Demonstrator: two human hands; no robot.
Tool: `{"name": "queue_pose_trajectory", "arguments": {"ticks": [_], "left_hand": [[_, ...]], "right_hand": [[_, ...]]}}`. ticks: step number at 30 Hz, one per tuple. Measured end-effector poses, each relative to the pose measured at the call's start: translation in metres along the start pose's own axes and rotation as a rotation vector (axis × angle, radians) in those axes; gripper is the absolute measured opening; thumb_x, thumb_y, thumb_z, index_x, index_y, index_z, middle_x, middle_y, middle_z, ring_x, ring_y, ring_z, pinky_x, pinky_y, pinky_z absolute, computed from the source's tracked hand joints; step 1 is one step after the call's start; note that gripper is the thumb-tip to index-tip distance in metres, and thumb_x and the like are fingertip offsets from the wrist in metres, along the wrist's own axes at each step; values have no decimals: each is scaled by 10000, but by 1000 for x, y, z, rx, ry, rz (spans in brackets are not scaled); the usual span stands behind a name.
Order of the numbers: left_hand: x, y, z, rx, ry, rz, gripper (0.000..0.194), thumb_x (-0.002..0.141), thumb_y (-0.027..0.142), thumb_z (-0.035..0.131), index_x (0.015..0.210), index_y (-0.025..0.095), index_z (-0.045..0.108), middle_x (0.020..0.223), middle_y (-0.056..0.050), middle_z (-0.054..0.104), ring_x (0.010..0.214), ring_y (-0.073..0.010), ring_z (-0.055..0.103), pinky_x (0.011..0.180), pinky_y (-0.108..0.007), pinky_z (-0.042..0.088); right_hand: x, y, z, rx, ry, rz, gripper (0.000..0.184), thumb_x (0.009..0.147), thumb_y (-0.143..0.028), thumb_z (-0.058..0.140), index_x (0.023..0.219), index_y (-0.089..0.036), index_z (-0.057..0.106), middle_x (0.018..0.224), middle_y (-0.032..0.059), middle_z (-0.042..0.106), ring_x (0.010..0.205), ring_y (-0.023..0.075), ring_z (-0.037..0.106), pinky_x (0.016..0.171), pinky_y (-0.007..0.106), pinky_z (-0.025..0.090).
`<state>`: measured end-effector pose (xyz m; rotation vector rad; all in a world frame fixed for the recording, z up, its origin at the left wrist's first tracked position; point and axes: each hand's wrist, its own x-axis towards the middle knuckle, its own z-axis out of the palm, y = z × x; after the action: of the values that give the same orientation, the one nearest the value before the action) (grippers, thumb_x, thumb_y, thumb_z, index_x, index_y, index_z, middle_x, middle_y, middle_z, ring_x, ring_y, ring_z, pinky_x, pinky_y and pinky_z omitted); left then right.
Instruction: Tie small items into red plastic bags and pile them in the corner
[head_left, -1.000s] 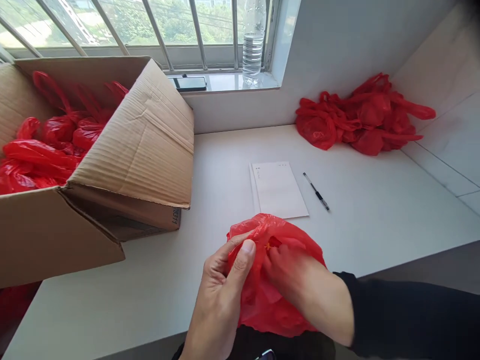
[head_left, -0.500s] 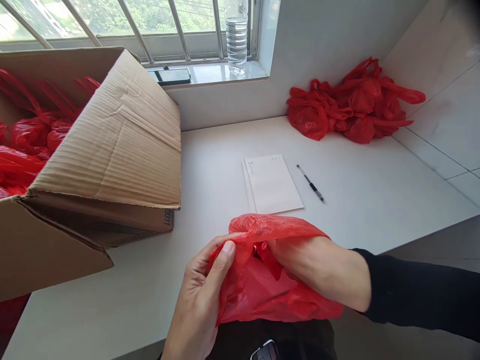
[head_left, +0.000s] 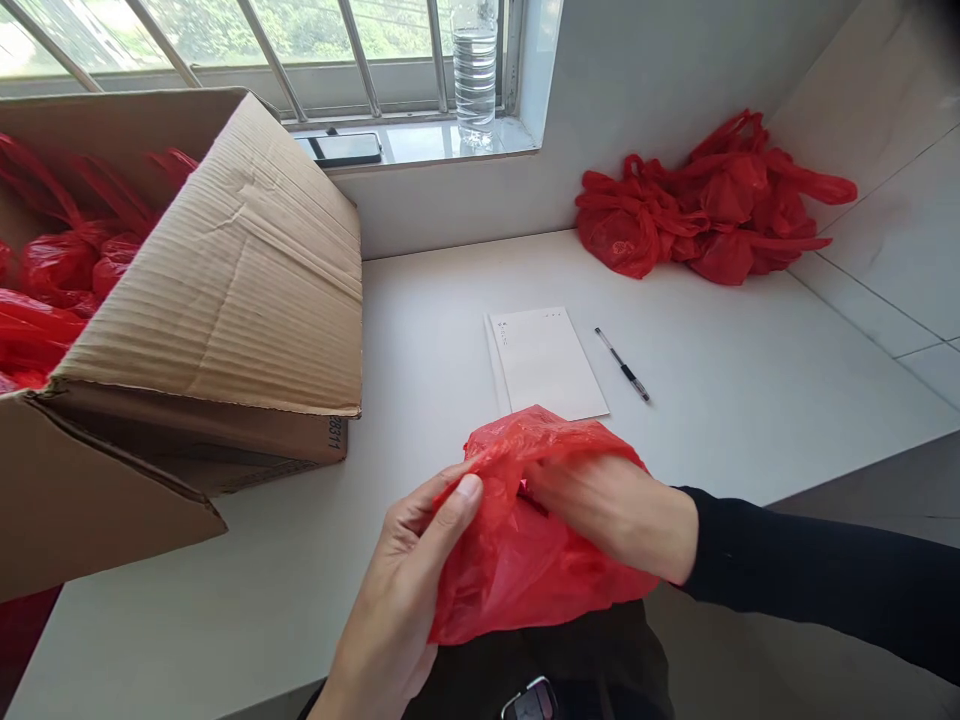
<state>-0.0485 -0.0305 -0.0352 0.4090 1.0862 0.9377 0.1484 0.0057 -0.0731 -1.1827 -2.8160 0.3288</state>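
A thin red plastic bag point(head_left: 525, 570) hangs over the table's front edge, its mouth gaping toward me. My left hand point(head_left: 420, 560) pinches the bag's rim on the left between thumb and fingers. Through the opening goes my right hand point(head_left: 607, 505), in up to about the knuckles; its fingers are hidden by the red film, so I cannot see what they hold, if anything. Just beyond the bag lie a white notepad point(head_left: 551, 365) with small writing along its top and a black pen point(head_left: 622, 365).
On the left stands an open cardboard box point(head_left: 247, 270) with several tied red bags point(head_left: 64, 265) inside. More knotted red bags point(head_left: 705, 205) are heaped at the back right. A water bottle point(head_left: 475, 85) and a phone point(head_left: 346, 149) rest on the windowsill.
My right hand and forearm have shifted left and slightly up. The bag's far rim has risen and now overlaps the notepad's near edge. My left hand keeps its pinch.
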Motion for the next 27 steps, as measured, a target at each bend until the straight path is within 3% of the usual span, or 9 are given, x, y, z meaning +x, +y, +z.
{"name": "queue_pose_trajectory", "arguments": {"ticks": [3,6,8,11,14,17,22,27], "left_hand": [[4,6,-1,-25,-41,27,219,844,362,843,1044,272,848,953,-49,814,828,-192,759,620,-173,558],[7,10,-1,-6,6,27,269,822,364,859,1066,252,842,952,-58,815,800,-201,760,567,-169,544],[8,12,0,-3,51,26,321,789,362,885,1082,240,838,942,-62,812,772,-204,758,541,-173,539],[7,12,2,-10,26,35,330,779,376,894,1066,222,840,884,-59,805,718,-189,747,530,-173,536],[5,12,6,-24,-37,38,222,810,357,874,985,223,848,769,-27,784,632,-145,717,544,-160,542],[4,13,9,-38,-35,38,141,842,318,850,959,238,849,691,0,761,566,-115,689,565,-155,555],[3,12,8,-42,-7,35,233,798,327,883,1000,218,848,665,-14,759,503,-131,665,488,-175,543],[-1,10,10,-30,75,12,299,791,359,888,1059,236,841,759,-25,788,595,-147,706,521,-177,553]], "right_hand": [[0,-4,3,-219,-79,-47,385,845,-19,554,1199,-159,612,844,49,654,596,197,550,525,343,438],[0,-4,3,-452,-120,-81,343,815,20,557,1106,-146,631,813,57,649,594,204,543,501,344,410],[-1,-2,1,-415,-119,-127,304,800,51,551,1007,-158,628,837,49,649,643,195,562,541,337,439],[-4,0,-1,-288,-116,-140,331,770,43,578,1027,-163,611,836,23,637,629,180,559,528,326,427],[-2,2,3,-357,-149,-95,334,782,26,595,1059,-159,623,722,12,607,534,184,516,478,334,353],[1,4,6,-401,-162,-155,318,806,37,560,1044,-157,645,733,49,640,577,214,556,513,360,364],[-5,9,-9,-89,-127,-213,313,877,52,467,1051,-171,601,884,37,681,695,191,611,582,344,413],[-18,6,-20,168,-224,-45,46,955,-152,571,935,-180,602,825,22,685,634,168,598,529,323,402]]}}
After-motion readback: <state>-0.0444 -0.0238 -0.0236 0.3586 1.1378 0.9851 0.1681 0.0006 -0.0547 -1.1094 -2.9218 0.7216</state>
